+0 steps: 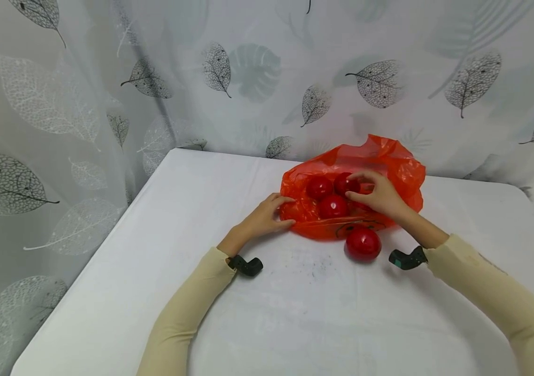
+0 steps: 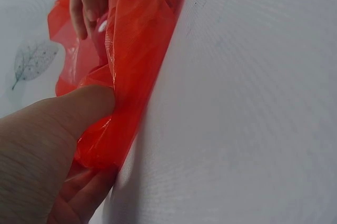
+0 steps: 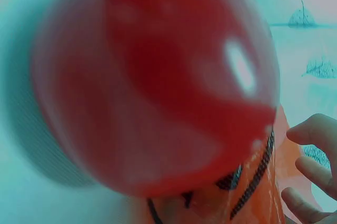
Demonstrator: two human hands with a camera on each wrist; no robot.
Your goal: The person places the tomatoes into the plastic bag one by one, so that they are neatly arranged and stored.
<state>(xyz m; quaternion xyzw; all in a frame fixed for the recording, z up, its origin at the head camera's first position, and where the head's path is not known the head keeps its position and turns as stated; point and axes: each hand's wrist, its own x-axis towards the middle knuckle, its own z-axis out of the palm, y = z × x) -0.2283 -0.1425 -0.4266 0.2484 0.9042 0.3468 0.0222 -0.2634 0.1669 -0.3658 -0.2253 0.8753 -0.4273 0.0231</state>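
A crinkled red plastic bag (image 1: 313, 227) lies at the back of the white table with its mouth spread. Inside sit several glossy red balls, or round fruit; the front one (image 1: 333, 207) shows a bright highlight. My left hand (image 1: 264, 216) grips the bag's left edge, the thumb over the film and fingers behind it in the left wrist view. Reaching in from the right, my right hand (image 1: 379, 196) is beside the rear red ball (image 1: 344, 183), fingers spread apart; contact is unclear. Another red ball (image 1: 363, 244) rests on the table before the bag, filling the right wrist view.
The white table (image 1: 257, 324) stretches toward me, with faint dark smudges before the bag. A leaf-patterned curtain (image 1: 248, 104) hangs right behind the bag and along the left side. Dark camera mounts (image 1: 247, 266) protrude from both wrists.
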